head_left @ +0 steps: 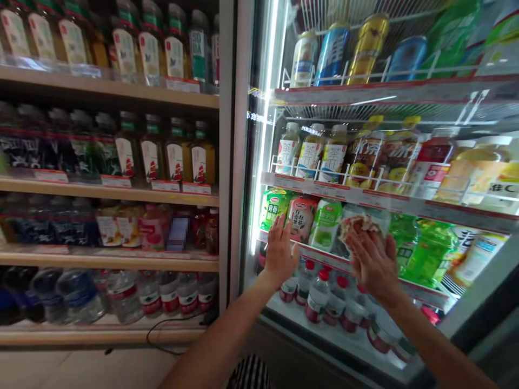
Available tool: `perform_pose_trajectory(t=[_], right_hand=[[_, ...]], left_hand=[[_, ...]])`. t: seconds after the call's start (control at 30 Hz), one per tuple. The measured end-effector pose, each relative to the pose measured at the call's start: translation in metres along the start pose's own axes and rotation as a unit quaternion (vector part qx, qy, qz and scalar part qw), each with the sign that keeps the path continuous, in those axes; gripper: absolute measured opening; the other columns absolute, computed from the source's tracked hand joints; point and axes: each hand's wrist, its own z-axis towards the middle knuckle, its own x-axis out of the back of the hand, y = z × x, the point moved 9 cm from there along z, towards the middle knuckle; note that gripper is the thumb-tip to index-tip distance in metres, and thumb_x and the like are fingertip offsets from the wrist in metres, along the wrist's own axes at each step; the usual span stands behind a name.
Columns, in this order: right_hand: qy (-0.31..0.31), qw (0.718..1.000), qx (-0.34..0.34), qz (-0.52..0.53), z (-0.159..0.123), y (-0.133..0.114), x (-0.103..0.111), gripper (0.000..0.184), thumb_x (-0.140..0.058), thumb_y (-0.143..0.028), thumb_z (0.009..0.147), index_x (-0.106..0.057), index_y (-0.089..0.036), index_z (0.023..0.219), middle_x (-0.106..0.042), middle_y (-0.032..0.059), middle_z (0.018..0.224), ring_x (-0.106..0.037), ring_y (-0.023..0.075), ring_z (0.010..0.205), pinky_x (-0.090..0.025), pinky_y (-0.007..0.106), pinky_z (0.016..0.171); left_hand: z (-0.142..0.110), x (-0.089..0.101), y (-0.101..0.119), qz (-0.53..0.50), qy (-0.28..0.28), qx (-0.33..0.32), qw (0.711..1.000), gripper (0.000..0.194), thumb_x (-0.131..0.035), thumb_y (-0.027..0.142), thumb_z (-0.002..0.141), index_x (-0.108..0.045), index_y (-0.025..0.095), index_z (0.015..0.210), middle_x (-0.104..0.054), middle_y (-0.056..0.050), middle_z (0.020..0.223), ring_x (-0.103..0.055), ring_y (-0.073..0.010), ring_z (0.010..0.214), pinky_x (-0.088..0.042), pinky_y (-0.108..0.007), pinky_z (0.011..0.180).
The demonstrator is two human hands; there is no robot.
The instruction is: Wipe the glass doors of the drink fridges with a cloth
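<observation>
My right hand point(375, 262) presses a crumpled, light-coloured cloth point(360, 224) against the glass door point(324, 319) of a lit drinks fridge. Its fingers lie over the cloth and hide part of it. To the left, my left hand point(279, 254) rests at the glass with its fingers stretched out and nothing in it. Behind the left fingers stand a green drink bottle point(274, 208) and a reddish one point(302, 216). Another green bottle point(324, 224) shows between the two hands, and more green bottles point(432, 251) lie to the right of the cloth.
Cans point(368, 48) line the fridge's top shelf, and tea bottles point(310, 154) the one below. Red-capped bottles point(318, 294) stand at its bottom. Wooden shelves point(109, 189) full of bottles fill the left side. A black cable point(152, 329) hangs down near the floor point(81, 370).
</observation>
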Motion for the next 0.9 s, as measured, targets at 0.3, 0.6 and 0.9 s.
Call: perform_pose_trajectory(t=[0.3, 0.6, 0.9], right_hand=[[0.103, 0.985, -0.136, -0.039, 0.034, 0.036, 0.022, 0.065, -0.047, -0.021, 0.079, -0.025, -0.018, 0.139, -0.04, 0.0144, 0.138, -0.032, 0.0311, 0.13, -0.022, 0.053, 0.106], [0.151, 0.971, -0.182, -0.035, 0.058, 0.05, 0.027, 0.061, -0.045, -0.019, 0.079, -0.029, -0.016, 0.138, -0.038, 0.0162, 0.139, -0.033, 0.032, 0.129, -0.02, 0.055, 0.105], [-0.008, 0.999, 0.032, 0.026, 0.087, -0.039, -0.023, 0.067, -0.046, -0.017, 0.08, -0.018, -0.025, 0.141, -0.046, 0.0078, 0.134, -0.039, 0.0241, 0.125, -0.02, 0.048, 0.107]], left_hand=[[0.004, 0.005, -0.014, -0.002, 0.035, 0.024, 0.999, 0.052, -0.046, 0.015, 0.079, -0.031, 0.014, 0.129, -0.024, -0.018, 0.142, -0.017, -0.0274, 0.135, -0.027, -0.051, 0.106], [0.011, 0.014, -0.025, 0.019, 0.039, 0.029, 0.999, 0.054, -0.046, 0.017, 0.08, -0.028, 0.016, 0.131, -0.026, -0.016, 0.142, -0.018, -0.0271, 0.135, -0.027, -0.052, 0.106], [0.026, 0.016, -0.02, 0.036, 0.016, -0.017, 0.999, 0.056, -0.044, 0.016, 0.079, -0.027, 0.012, 0.132, -0.027, -0.018, 0.142, -0.015, -0.0258, 0.136, -0.026, -0.049, 0.107]])
